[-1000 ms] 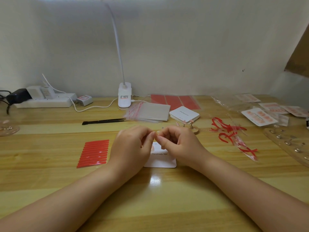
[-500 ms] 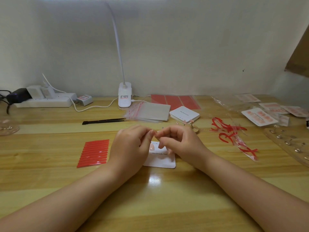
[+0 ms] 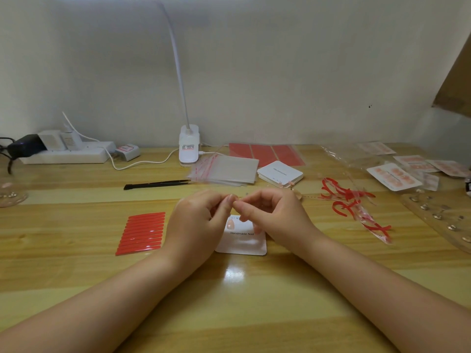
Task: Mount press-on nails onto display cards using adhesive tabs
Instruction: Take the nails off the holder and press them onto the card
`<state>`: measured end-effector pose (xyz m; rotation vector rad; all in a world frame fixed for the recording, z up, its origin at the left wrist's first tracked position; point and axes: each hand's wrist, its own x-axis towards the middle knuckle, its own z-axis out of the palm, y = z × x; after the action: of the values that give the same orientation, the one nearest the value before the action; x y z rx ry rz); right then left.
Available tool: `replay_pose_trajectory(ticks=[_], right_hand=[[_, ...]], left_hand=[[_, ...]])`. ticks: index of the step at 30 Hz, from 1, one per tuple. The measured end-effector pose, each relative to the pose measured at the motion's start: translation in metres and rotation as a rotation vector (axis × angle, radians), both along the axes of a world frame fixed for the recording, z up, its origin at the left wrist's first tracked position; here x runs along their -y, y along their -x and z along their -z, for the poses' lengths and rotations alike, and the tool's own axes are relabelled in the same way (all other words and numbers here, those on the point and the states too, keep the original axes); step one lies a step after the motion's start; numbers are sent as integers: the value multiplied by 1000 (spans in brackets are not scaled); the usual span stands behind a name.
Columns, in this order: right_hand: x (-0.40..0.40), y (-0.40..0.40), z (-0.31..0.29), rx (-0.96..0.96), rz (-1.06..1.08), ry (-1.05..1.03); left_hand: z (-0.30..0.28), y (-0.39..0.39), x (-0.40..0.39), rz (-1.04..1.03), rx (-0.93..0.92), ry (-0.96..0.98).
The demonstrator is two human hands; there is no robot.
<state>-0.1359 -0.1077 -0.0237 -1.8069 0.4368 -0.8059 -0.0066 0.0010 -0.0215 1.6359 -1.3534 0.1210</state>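
Left hand (image 3: 197,220) and right hand (image 3: 274,215) close together at centre of frame, fingertips meeting just above the display card (image 3: 242,240). Something tiny pinched between them, too small to identify; probably a nail or adhesive tab. One pink nail (image 3: 230,224) already on the card. Red tab sheet (image 3: 142,233) at centre left. Risk: piece slipping, or sticking to skin and landing crooked.

Bare forearms, no sleeves.
Left hand (image 3: 196,220), right hand (image 3: 277,217): no rings, watch or gloves visible.
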Motion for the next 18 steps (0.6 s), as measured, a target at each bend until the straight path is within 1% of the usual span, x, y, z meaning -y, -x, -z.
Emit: replay_pose_trajectory(ticks=[8, 12, 16, 18], right_hand=[[0, -1, 0, -34, 6, -6], [2, 1, -1, -54, -8, -6], [1, 0, -1, -108, 44, 99], [-1, 0, -1, -102, 63, 138]], left_hand=[[2, 0, 1, 21, 13, -15], [0, 1, 0, 17, 58, -14], [-1, 3, -1, 16, 142, -22], [-2, 4, -1, 15, 170, -22]])
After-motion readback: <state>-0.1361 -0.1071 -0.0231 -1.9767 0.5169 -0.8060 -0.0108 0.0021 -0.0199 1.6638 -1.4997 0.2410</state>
